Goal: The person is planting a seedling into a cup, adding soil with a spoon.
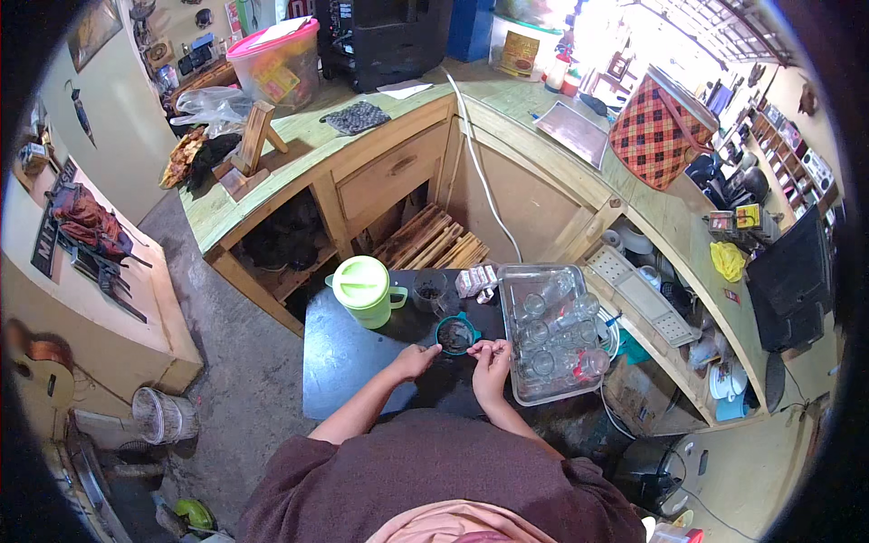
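A small teal-rimmed strainer (455,334) with dark matter in it lies on the dark table (339,380) in front of me. My left hand (415,362) is at its lower left, thumb and fingers together near the rim; whether it touches is unclear. My right hand (491,360) is at its lower right, fingertips pinched near the rim; I cannot tell if something small is between them. Behind the strainer stands a clear glass mug (430,292) with dark contents, beside a lime-green lidded pitcher (366,292). Small printed packets (476,279) lie at the back edge.
A clear plastic tray (509,271) of upturned glasses is close to my right hand. Beyond the table runs a wooden counter (305,163) with open shelves, a pink-lidded tub (278,68) and a plaid cooler (658,129). A white cable (483,176) hangs down its front.
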`<action>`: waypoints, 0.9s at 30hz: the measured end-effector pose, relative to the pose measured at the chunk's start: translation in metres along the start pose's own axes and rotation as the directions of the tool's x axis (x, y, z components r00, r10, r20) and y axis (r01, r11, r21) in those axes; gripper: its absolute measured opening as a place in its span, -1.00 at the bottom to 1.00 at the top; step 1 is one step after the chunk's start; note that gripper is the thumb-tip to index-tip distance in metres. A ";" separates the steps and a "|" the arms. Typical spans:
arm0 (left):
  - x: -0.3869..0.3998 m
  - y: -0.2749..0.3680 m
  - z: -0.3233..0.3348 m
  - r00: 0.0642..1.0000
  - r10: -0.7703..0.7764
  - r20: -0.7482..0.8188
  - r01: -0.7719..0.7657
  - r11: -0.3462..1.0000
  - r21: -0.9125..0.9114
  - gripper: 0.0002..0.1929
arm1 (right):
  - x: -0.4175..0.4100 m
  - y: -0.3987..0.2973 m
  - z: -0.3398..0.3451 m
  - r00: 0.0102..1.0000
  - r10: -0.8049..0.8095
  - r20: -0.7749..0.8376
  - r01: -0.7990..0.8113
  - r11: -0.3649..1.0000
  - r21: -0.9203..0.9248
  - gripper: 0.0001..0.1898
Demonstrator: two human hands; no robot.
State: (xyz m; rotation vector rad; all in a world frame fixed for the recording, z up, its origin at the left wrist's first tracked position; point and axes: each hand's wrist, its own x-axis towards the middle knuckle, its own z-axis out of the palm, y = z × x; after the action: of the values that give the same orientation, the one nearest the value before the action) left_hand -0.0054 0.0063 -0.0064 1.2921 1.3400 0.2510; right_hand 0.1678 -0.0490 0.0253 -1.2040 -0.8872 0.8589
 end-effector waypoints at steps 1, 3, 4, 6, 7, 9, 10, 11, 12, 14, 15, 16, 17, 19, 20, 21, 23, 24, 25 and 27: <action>0.001 -0.001 0.000 1.000 -0.002 -0.002 0.002 1.000 -0.001 -0.33 | 0.001 -0.003 0.000 0.993 -0.109 0.038 0.113 0.987 -0.114 -0.92; 0.002 -0.003 0.001 0.999 0.022 -0.024 -0.022 1.000 0.013 -0.33 | -0.001 -0.013 0.002 0.974 -0.210 0.086 0.224 0.949 -0.220 -0.93; 0.002 -0.003 0.001 1.000 0.021 -0.023 -0.020 1.000 0.014 -0.33 | -0.002 -0.022 0.003 0.949 -0.257 0.182 0.303 0.901 -0.311 -0.93; 0.002 -0.001 0.000 0.999 -0.015 -0.029 0.017 0.998 0.066 -0.32 | -0.004 -0.023 0.004 0.882 -0.329 0.338 0.447 0.809 -0.381 -0.95; 0.005 -0.005 0.001 0.999 -0.015 -0.029 0.017 0.998 0.068 -0.32 | -0.005 -0.020 0.004 0.882 -0.330 0.337 0.448 0.809 -0.381 -0.95; 0.010 -0.011 0.003 0.999 0.029 -0.031 -0.029 0.999 0.026 -0.32 | -0.008 -0.015 0.003 0.824 -0.309 0.475 0.535 0.702 -0.471 -0.89; 0.010 -0.010 0.003 0.999 0.031 -0.033 -0.030 0.999 0.026 -0.32 | -0.008 -0.014 0.001 0.826 -0.319 0.464 0.537 0.696 -0.477 -0.87; 0.009 -0.009 0.003 1.000 0.004 -0.015 -0.004 1.000 0.024 -0.32 | -0.006 -0.013 -0.001 0.825 -0.321 0.465 0.539 0.695 -0.476 -0.87; 0.006 -0.007 0.003 1.000 -0.024 0.002 0.024 0.999 0.021 -0.32 | -0.005 -0.017 -0.002 0.838 -0.330 0.436 0.525 0.707 -0.474 -0.87; 0.007 -0.009 0.003 1.000 -0.012 -0.010 0.012 1.000 0.028 -0.32 | 0.000 -0.026 -0.003 0.820 -0.381 0.427 0.557 0.703 -0.443 -0.84; 0.008 -0.009 0.003 1.000 0.002 -0.017 -0.002 0.999 0.039 -0.32 | 0.001 -0.025 -0.004 0.821 -0.380 0.425 0.555 0.703 -0.444 -0.84; 0.008 -0.010 0.003 1.000 0.002 -0.015 -0.001 0.999 0.040 -0.32 | 0.001 -0.023 -0.006 0.820 -0.361 0.445 0.555 0.693 -0.460 -0.86; 0.009 -0.011 0.003 1.000 0.015 -0.011 -0.014 0.999 0.045 -0.32 | 0.001 -0.022 -0.007 0.818 -0.342 0.463 0.555 0.683 -0.475 -0.88; 0.009 -0.011 0.002 1.000 0.029 -0.008 -0.029 0.998 0.050 -0.32 | 0.003 -0.025 -0.006 0.804 -0.323 0.499 0.563 0.683 -0.465 -0.87; 0.009 -0.011 0.002 1.000 0.018 -0.008 -0.018 0.999 0.044 -0.32 | 0.003 -0.028 -0.005 0.788 -0.304 0.535 0.571 0.684 -0.453 -0.86; 0.009 -0.012 0.003 1.000 0.007 -0.009 -0.007 0.999 0.038 -0.32 | 0.002 -0.030 -0.003 0.788 -0.305 0.535 0.572 0.684 -0.453 -0.86; 0.009 -0.012 0.003 1.000 -0.001 -0.004 0.001 1.000 0.022 -0.32 | -0.001 -0.035 0.001 0.771 -0.346 0.535 0.602 0.670 -0.434 -0.81; 0.010 -0.012 0.003 1.000 -0.008 0.003 0.008 1.000 0.007 -0.32 | -0.002 -0.032 0.001 0.770 -0.347 0.535 0.603 0.670 -0.434 -0.81; 0.010 -0.011 0.003 1.000 -0.007 0.003 0.007 1.000 0.008 -0.32 | -0.003 -0.028 0.000 0.770 -0.341 0.539 0.602 0.669 -0.437 -0.81; 0.009 -0.010 0.004 0.999 0.026 -0.033 -0.026 1.000 0.006 -0.33 | -0.002 -0.029 0.000 0.771 -0.335 0.542 0.600 0.668 -0.440 -0.81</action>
State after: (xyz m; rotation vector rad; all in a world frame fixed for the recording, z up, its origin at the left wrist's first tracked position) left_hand -0.0047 0.0071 -0.0205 1.3162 1.3536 0.2882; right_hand 0.1693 -0.0557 0.0532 -1.2221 -1.8537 0.3898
